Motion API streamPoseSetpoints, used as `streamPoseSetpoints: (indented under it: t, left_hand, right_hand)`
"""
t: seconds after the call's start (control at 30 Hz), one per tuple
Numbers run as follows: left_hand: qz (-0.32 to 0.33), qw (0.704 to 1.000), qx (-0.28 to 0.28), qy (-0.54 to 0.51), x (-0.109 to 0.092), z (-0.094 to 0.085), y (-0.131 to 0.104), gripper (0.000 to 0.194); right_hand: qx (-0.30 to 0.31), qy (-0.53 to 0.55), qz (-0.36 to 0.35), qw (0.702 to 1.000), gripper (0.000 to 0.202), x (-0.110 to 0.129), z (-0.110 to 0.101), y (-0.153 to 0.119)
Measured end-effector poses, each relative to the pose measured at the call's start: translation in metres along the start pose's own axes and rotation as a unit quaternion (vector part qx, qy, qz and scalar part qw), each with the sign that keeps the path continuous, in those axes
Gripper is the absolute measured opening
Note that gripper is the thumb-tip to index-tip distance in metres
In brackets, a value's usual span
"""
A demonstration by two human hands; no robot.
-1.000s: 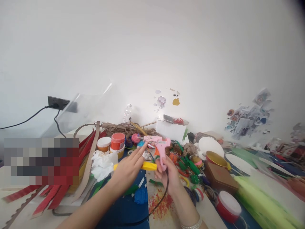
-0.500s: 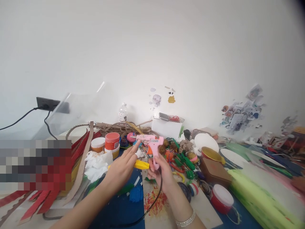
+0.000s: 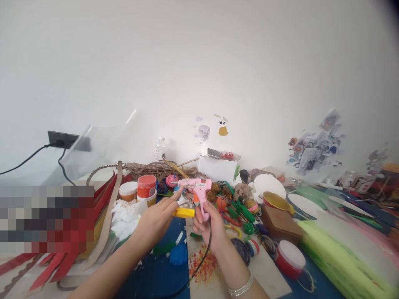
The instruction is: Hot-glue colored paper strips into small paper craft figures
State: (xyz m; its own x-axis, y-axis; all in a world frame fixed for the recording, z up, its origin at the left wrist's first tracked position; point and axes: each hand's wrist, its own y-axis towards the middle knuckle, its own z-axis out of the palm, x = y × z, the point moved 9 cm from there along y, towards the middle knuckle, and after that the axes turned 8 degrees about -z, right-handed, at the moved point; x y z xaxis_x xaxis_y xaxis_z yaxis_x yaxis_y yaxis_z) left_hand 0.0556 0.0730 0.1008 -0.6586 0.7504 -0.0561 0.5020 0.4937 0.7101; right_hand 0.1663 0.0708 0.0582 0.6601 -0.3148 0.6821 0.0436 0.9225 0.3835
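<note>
My right hand [image 3: 209, 222] is wrapped round the handle of a pink glue gun [image 3: 204, 193], whose metal nozzle points left. A black cord runs down from its handle. My left hand [image 3: 160, 214] is beside the barrel, back of the hand up. Its fingers reach toward the front of the gun; whether the tips touch it I cannot tell. A flat yellow strip [image 3: 184, 213] sticks out from under my left hand toward the right one. It appears held there, though the thumb and the grip are hidden.
Paint tubs [image 3: 146, 185] and crumpled white tissue [image 3: 124, 218] stand left of my hands. Behind lie yarn balls, pine cones and a white box [image 3: 216, 166]. A brown box [image 3: 282, 224], a red tub with a white lid [image 3: 289, 258] and a paint-stained board [image 3: 202, 265] are nearer.
My left hand has shifted slightly left and down along the glue gun, and less of the yellow strip shows. The right hand still grips the gun, almost in the same place.
</note>
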Motion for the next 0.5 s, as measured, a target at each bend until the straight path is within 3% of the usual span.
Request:
streamPoseSetpoints:
  t: [0.17, 0.3, 0.5]
  left_hand:
    - [-0.006, 0.999, 0.001, -0.048, 0.001, 0.0, 0.0, 0.023]
    - [-0.061, 0.988, 0.021, -0.142, 0.006, 0.0, 0.002, 0.023]
    - [-0.194, 0.924, 0.053, -0.325, 0.016, 0.008, 0.0, 0.015]
  right_hand:
    - [0.006, -0.022, 0.006, 1.0, 0.019, -0.003, -0.001, -0.001]
    - [-0.005, -0.07, 0.011, 0.998, 0.015, -0.002, -0.004, -0.001]
    - [-0.034, -0.186, 0.013, 0.982, 0.042, -0.001, -0.014, -0.002]
